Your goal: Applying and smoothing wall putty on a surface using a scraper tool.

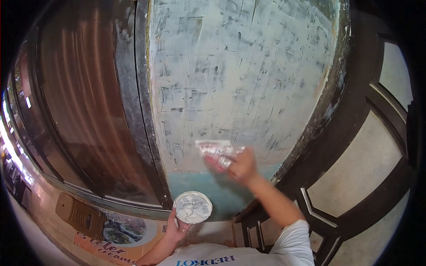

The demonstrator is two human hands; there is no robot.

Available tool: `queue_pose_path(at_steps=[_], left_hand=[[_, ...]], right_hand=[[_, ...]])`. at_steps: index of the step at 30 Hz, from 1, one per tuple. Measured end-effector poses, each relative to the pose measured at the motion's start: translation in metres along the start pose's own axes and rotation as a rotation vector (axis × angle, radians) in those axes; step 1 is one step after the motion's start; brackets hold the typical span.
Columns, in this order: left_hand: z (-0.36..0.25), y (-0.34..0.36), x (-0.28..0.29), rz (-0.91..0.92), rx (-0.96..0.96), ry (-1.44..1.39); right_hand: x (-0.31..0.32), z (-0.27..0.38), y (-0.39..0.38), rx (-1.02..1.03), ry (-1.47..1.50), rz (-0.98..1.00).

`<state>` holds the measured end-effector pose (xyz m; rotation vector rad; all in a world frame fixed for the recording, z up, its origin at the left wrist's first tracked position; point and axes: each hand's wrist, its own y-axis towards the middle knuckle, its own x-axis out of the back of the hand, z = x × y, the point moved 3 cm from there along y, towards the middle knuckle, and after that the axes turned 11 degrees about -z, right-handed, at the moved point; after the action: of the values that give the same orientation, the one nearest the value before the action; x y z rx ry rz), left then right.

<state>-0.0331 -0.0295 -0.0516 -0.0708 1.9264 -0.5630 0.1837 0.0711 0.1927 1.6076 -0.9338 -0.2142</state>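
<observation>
In front of me is a wall panel [239, 88] coated in patchy white filler, with dark streaks and scratches showing through. Blurred by motion, my right hand [244, 166] is closed around a flat red-and-white putty spreader [216, 156]. The spreader's wide edge lies at or close to the lower part of the panel; I cannot tell if it touches. Lower down, my left hand [179, 228] grips a round tub [194, 207] from its left and underneath. White putty sits inside the tub and smears its rim.
A dark wooden door [88, 97] stands to the left, and a dark-framed door with pale panels [359, 164] to the right. A brown plastic stool [80, 216] is at the lower left, beside a printed orange banner [111, 253]. Blue-green paint [230, 188] shows below the filler.
</observation>
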Motion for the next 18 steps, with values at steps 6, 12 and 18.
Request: queue_pose_path(at_steps=[6,12,18], left_hand=[[-0.003,-0.007,-0.012,-0.018,-0.036,0.007],[0.007,-0.001,-0.006,0.016,-0.039,-0.013],[0.005,-0.003,-0.009,-0.027,-0.017,-0.055]], right_hand=[[0.115,-0.098,0.266,0.451,-0.616,-0.540],[0.098,-0.105,0.375,0.261,-0.718,-0.375],[0.016,-0.082,0.244,0.368,-0.637,-0.205]])
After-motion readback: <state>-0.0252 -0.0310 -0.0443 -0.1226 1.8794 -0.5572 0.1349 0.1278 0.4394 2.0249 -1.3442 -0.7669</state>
